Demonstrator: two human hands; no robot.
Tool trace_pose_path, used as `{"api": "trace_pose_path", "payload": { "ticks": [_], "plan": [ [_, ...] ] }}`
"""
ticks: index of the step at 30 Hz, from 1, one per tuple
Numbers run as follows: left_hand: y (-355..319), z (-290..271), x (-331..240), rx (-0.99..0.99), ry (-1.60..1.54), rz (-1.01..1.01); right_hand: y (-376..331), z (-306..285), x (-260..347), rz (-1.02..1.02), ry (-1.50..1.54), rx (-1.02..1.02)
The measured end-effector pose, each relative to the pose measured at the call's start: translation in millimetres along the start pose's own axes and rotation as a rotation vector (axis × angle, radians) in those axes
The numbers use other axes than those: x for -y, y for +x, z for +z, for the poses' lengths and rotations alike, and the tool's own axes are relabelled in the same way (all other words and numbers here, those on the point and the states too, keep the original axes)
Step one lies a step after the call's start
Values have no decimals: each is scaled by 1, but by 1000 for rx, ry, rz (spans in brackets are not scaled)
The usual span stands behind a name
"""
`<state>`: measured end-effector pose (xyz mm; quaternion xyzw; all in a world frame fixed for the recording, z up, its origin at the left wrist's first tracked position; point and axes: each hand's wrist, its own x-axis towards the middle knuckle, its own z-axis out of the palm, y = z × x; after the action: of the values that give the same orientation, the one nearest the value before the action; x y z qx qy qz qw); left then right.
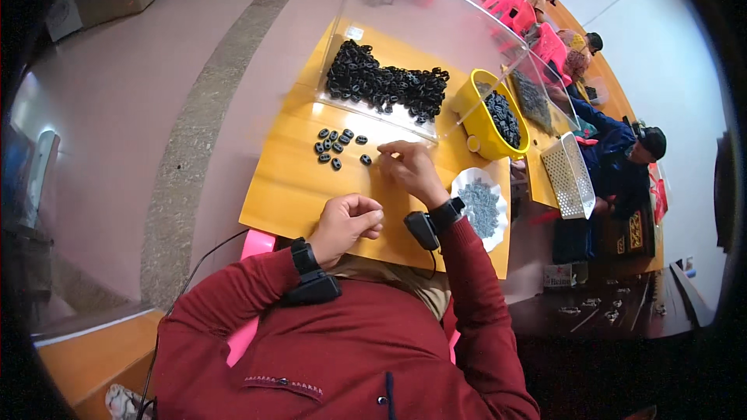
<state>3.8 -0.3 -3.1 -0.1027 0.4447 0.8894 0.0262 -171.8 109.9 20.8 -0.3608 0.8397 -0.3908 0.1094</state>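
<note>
Smooth, glossy wood on the table (288, 190). Clear, shiny plastic on the box (451, 39); dark plastic, by its look, on the small pieces (381, 89). Smooth plastic on the yellow tub (470, 111) and pink chair (258, 244). Matt, soft-looking cloth on the red sweater (342, 342).

Inside of left hand (339, 227) hidden by curled fingers (370, 222); grey bits (479, 208) in white dish (494, 242) too small to tell

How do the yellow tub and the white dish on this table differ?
The yellow tub looks deep, the white dish shallow. The tub's rim is smooth, the dish's wavy. The tub holds black pieces, the dish small grey ones. Both stand to the right of the right hand.
</note>
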Motion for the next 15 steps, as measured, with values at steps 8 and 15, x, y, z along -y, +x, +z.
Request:
{"api": "trace_pose_path", "payload": {
  "ticks": [8, 15],
  "plan": [
    [0, -4, 1, 24, 3, 20, 41, 19, -4, -148, -247, -122],
    [0, -4, 2, 39, -5, 15, 74, -7, -29, -129, -508, -369]
  ]
}}
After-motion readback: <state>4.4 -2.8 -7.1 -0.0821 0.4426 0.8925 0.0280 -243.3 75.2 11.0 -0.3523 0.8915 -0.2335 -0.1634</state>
